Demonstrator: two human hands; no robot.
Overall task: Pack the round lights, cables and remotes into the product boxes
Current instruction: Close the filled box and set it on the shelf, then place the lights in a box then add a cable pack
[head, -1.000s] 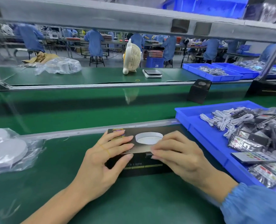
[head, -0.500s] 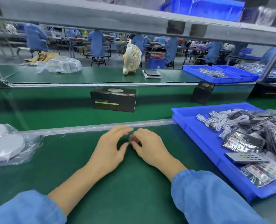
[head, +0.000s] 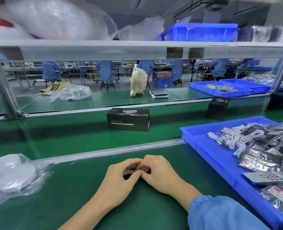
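Observation:
My left hand and my right hand rest together on the green mat, fingers loosely curled and touching each other, with nothing held. A closed black product box stands on the conveyor belt beyond the rail. A second black box sits farther right on the belt. At my right, a blue tray holds white cables and bagged remotes. White round lights lie in a clear plastic bag at the left.
A metal rail separates my mat from the belt. On the far bench stand a white fan, a small scale and more blue trays. An overhead shelf carries bags and a blue bin.
The black box went from under my hands to the conveyor belt. My hands drew back and came together on the mat. The view has tilted upward.

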